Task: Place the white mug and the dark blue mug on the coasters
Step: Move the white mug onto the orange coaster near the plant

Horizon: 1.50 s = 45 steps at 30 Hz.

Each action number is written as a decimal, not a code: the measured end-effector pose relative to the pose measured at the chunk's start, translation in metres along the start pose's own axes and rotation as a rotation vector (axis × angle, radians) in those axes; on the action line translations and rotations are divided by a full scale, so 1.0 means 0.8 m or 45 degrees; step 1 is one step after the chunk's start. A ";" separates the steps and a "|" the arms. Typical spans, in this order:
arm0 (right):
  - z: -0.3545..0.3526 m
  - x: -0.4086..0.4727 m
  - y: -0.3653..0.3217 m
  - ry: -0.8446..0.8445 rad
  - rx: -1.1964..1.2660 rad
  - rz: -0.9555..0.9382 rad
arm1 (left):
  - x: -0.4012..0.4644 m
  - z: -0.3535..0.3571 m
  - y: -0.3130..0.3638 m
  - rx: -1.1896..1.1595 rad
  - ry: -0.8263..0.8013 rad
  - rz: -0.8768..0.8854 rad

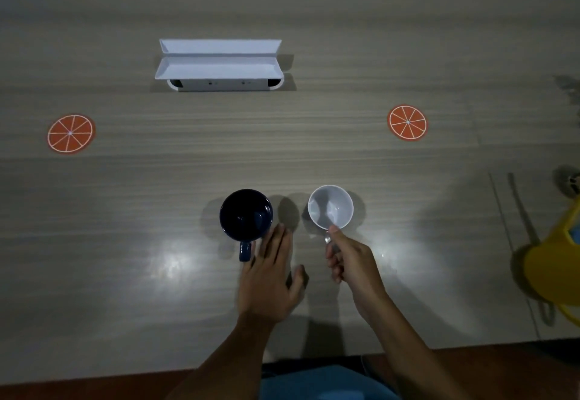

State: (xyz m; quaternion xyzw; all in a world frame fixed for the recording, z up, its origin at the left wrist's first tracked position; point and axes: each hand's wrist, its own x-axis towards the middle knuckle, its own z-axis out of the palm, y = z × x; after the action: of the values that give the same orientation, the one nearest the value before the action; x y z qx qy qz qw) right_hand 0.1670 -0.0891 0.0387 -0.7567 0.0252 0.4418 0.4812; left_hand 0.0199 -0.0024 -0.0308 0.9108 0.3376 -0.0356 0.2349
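Sitting upright and empty near the front middle of the counter (125, 179), the white mug (330, 206) and the dark blue mug (246, 215) stand side by side, apart, both handles turned toward the person. That orientation suits a pull-free pickup from the near side.

Right hand (348, 258): fingers curled around the white mug's handle, thumb pressing on top near the rim. Grip closed on the handle. Cannot tell whether the mug base is off the surface yet.

Left hand (270, 277): flat, fingers extended and spread, lying just right of the dark blue mug's handle, fingertips close to the mug wall. Grip wide, holding nothing. Judged to be reaching for the handle.

Two orange-slice coasters sit further back and far out: left coaster (71, 133) toward the left edge, right coaster (407, 122) toward the right. Both bare. Each mug is well apart from either coaster. The layout suggests one mug per side: white to the right, blue to the left, one hand each, no crossing arms.

Beyond, centre back: a white open box (218, 63). At the right edge, a yellow object (555, 261), partly out of view. Neither lies in the likely paths.
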 end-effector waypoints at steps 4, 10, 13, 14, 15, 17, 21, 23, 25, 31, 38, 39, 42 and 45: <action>-0.018 0.013 -0.013 0.130 0.161 -0.053 | 0.000 0.000 -0.001 0.009 0.001 0.016; -0.055 0.073 -0.047 0.296 0.347 -0.166 | 0.000 0.005 -0.004 0.028 0.007 0.022; -0.074 0.110 -0.071 0.355 0.422 -0.250 | 0.000 0.007 -0.005 0.040 0.017 0.027; -0.080 0.122 -0.079 0.374 0.452 -0.269 | 0.000 0.008 -0.006 0.046 0.021 0.028; -0.086 0.133 -0.087 0.395 0.489 -0.279 | 0.001 0.008 -0.005 0.052 0.025 0.030; -0.097 0.156 -0.102 0.435 0.551 -0.281 | 0.001 0.010 -0.005 0.055 0.038 0.039; -0.115 0.194 -0.123 0.502 0.553 -0.310 | 0.000 0.013 -0.006 0.112 0.052 0.068; -0.120 0.209 -0.130 0.522 0.525 -0.320 | 0.000 0.013 -0.007 0.124 0.054 0.070; -0.122 0.222 -0.134 0.527 0.464 -0.326 | 0.000 0.014 -0.008 0.126 0.054 0.073; -0.128 0.235 -0.138 0.506 0.351 -0.329 | -0.002 0.022 -0.013 0.232 0.029 0.162; -0.132 0.236 -0.140 0.493 0.316 -0.312 | -0.003 0.025 -0.015 0.176 0.102 0.166; -0.133 0.237 -0.140 0.493 0.313 -0.310 | -0.003 0.025 -0.014 0.158 0.107 0.160; -0.133 0.237 -0.142 0.477 0.319 -0.295 | -0.003 0.024 -0.014 0.118 0.116 0.147; -0.134 0.236 -0.143 0.461 0.344 -0.279 | -0.003 0.024 -0.015 0.107 0.118 0.136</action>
State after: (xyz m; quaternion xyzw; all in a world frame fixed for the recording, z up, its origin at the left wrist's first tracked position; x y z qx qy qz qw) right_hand 0.4039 -0.0358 0.0044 -0.7504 0.0874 0.2369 0.6109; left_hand 0.0126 -0.0046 -0.0521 0.9373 0.2974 0.0051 0.1819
